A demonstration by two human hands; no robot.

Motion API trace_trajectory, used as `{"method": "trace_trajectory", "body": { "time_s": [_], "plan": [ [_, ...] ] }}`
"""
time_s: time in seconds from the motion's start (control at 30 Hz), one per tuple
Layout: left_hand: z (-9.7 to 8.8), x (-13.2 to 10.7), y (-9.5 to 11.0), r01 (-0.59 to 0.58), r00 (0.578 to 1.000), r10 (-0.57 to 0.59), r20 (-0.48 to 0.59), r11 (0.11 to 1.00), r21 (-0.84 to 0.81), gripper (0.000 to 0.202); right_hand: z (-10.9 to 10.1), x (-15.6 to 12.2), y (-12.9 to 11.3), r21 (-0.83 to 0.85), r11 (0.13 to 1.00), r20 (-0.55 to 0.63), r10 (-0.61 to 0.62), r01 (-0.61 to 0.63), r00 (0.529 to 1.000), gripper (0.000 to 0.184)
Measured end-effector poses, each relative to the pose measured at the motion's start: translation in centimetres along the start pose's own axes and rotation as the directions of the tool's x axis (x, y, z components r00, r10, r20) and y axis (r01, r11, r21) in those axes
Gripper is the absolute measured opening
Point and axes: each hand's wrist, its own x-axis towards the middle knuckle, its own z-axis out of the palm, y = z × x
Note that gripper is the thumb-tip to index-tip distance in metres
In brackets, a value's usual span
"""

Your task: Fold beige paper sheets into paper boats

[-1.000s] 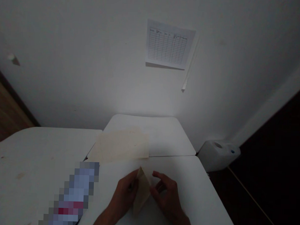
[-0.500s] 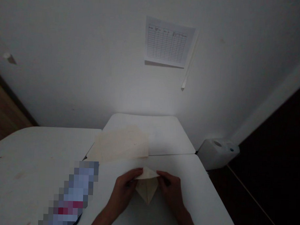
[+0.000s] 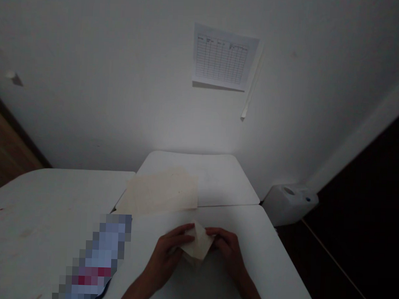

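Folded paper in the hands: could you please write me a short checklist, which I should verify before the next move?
1. Left hand has contact with the folded paper: ok, fingers lie on its left side.
2. Right hand has contact: ok, fingers are at its right corner.
3. Flat beige paper is apart from both hands: ok, it lies beyond them.
4. Pixelated object is apart from the left hand: ok, it lies to the left.
5. Folds are sharp and aligned: cannot tell, the picture is dim and soft.
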Motion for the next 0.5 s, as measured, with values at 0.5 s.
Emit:
{"method": "trace_trajectory", "body": {
  "time_s": [0.5],
  "plan": [
    [0.74,-0.24,0.59,0.165,0.985,-0.171,-0.016,0.967,-0.196,0.054,0.54,-0.02,-0.44,0.132,0.985,0.043,0.106,-0.111,0.993,0.05]
  ]
}}
